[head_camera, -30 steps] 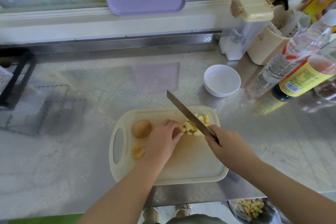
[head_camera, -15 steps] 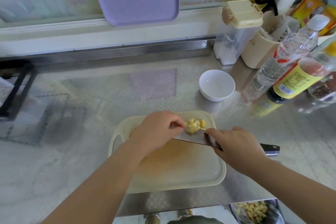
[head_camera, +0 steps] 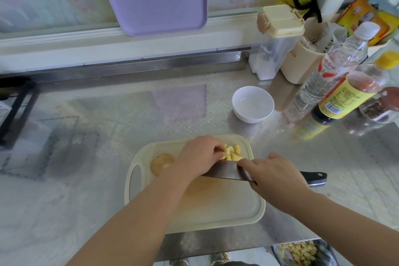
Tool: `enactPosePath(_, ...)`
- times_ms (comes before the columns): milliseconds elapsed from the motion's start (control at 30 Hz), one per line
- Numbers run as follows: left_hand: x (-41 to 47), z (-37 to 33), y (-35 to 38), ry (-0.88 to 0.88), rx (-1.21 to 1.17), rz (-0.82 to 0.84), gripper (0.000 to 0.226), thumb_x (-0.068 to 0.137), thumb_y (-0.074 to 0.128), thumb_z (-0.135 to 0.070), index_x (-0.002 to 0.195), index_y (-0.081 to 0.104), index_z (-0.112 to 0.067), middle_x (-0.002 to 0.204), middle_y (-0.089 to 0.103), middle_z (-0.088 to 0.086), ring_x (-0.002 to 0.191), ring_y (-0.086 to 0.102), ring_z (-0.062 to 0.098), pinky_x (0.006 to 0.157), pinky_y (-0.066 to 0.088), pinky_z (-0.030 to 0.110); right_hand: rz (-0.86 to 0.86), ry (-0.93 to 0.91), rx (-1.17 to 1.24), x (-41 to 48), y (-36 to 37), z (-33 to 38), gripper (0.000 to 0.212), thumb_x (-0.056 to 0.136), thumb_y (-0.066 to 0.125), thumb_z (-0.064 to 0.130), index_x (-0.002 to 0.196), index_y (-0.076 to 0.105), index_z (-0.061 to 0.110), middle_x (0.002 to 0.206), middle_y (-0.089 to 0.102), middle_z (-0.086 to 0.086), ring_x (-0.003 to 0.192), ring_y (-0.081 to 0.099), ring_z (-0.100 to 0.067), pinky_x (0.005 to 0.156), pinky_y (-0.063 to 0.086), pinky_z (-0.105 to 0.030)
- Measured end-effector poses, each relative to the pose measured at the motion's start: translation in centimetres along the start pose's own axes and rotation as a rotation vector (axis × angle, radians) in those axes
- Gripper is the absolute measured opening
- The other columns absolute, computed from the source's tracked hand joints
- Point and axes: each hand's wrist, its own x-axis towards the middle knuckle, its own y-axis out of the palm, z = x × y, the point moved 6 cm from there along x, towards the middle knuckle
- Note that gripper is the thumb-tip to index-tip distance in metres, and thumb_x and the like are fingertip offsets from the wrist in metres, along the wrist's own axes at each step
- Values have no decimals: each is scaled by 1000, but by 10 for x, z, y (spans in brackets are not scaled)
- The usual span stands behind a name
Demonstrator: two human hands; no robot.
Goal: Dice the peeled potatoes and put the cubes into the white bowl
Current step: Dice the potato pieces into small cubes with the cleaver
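— Potato cubes, where are they?

— Heaped at the far right corner of the cutting board, between the two hands. They are yellow and small, and they lie touching the far edge of the knife blade.

— And the hands?

— The left hand is curled over the left side of the heap, fingertips bent down into the cubes. The right hand is closed around the knife where blade meets handle, with the forefinger stretched along the flat of the blade. The black handle end sticks out past the board's right edge.

— How does the blade lie?

— Nearly flat and crosswise over the board, its left end hidden under the left hand.

— Anything else on the board?

— One whole peeled potato, just left of the left wrist, near the board's handle slot.

— The white bowl?

— It stands on the desk beyond the board's far right corner, apart from it. I see no cubes in it.

— What lies around?

— Right of the bowl stand a clear bottle and a dark bottle with a yellow label. Below the board's near right corner, under the desk edge, a metal bowl holds more yellow cubes.
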Motion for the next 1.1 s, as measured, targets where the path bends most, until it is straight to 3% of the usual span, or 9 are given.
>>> enactPosePath(100, -3, 1, -13, 8, -67, -86, 18, 94, 61, -27, 106, 73, -29, 104, 68, -11, 93, 61, 8, 87, 51, 30, 22, 10, 50, 0, 1, 1, 21, 101, 40, 26, 121, 46, 32, 93, 68, 7, 73, 59, -21, 67, 36, -31)
enactPosePath(233, -22, 10, -54, -9, -241, -320, 20, 96, 59, -19, 109, 72, -25, 107, 68, -13, 96, 59, -1, 81, 37, 2, 29, 114, 264, -1, 5, -3, 19, 99, 43, 35, 118, 48, 38, 80, 61, 11, 73, 58, -17, 66, 50, -31)
enactPosePath(333, -49, 33, -82, -75, -360, -528, 21, 95, 59, -16, 105, 71, -30, 101, 68, -19, 91, 59, -8, 77, 39, 2, 25, 195, 548, 5, 13, 3, 20, 98, 51, 35, 117, 54, 40, 71, 59, 12, 66, 56, -13, 62, 51, -31)
enactPosePath(400, -69, 53, -90, -144, -373, -575, 22, 95, 58, -16, 104, 69, -32, 98, 68, -21, 90, 60, -8, 77, 42, 5, 37, 234, 709, 11, 18, 13, 6, 98, 51, 30, 99, 56, 33, 67, 60, 7, 62, 59, -16, 64, 56, -42)
enactPosePath(500, -94, 83, -81, -256, -312, -484, 18, 95, 59, -19, 103, 70, -31, 97, 67, -20, 86, 61, -5, 72, 41, 2, 87, 279, 822, 19, 23, 34, 12, 101, 49, 27, 90, 55, 24, 71, 63, 0, 61, 64, -21, 61, 58, -40)
enactPosePath(600, -113, 112, -50, -380, -208, -222, 12, 92, 62, -31, 102, 69, -33, 97, 67, -16, 81, 61, -1, 69, 47, 12, 107, 280, 870, 24, 28, 55, 14, 102, 48, 25, 88, 52, 24, 72, 63, -1, 51, 62, -14, 51, 53, -26)
enactPosePath(767, -132, 129, -12, -416, -92, 19, 38, 76, 68, -52, 110, 62, -34, 104, 58, -14, 92, 58, 6, 86, 50, 31, 112, 283, 884, 25, 39, 70, 13, 101, 49, 21, 90, 53, 27, 72, 65, -3, 52, 64, -16, 56, 56, -28)
enactPosePath(900, -128, 124, -4, -342, 48, -18, 26, 83, 65, -41, 106, 63, -28, 100, 55, -11, 91, 55, 10, 84, 50, 32, 113, 298, 848, 24, 44, 67, 21, 101, 49, 23, 86, 49, 37, 73, 65, 0, 57, 64, -16, 64, 57, -33)
enactPosePath(1100, -111, 89, -5, -139, 60, -277, 22, 91, 63, -32, 112, 61, -27, 114, 53, -16, 78, 58, 5, 70, 53, 25, 118, 346, 843, 23, 48, 54, 9, 101, 49, 25, 98, 58, 25, 75, 66, 1, 58, 64, -16, 69, 59, -40)
